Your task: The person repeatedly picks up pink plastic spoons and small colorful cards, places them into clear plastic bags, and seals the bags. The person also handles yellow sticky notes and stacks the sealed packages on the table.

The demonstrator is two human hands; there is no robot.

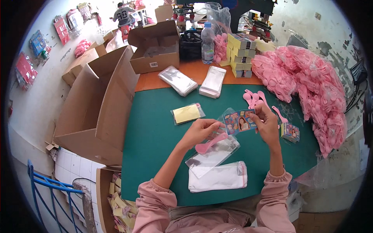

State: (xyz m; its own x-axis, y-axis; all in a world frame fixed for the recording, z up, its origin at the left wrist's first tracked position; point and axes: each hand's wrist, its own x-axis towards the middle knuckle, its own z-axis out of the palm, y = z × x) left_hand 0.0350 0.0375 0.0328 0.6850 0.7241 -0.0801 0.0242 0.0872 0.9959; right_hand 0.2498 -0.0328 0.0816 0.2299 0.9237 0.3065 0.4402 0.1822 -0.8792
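My left hand is closed on a clear plastic bag above the table. A pink measuring spoon lies across this bag, its handle under my left fingers; whether it is gripped or inside the bag I cannot tell. My right hand pinches a colourful printed card by its right end. The card's left end meets the fingers of my left hand. Below them a stack of clear bags lies flat. A bagged pale yellow card rests farther left.
Loose pink spoons and a small card stack lie right. Behind are two bag bundles, a bottle, tall card stacks and a pink spoon heap. Cardboard boxes flank the left edge. Another person sits far back.
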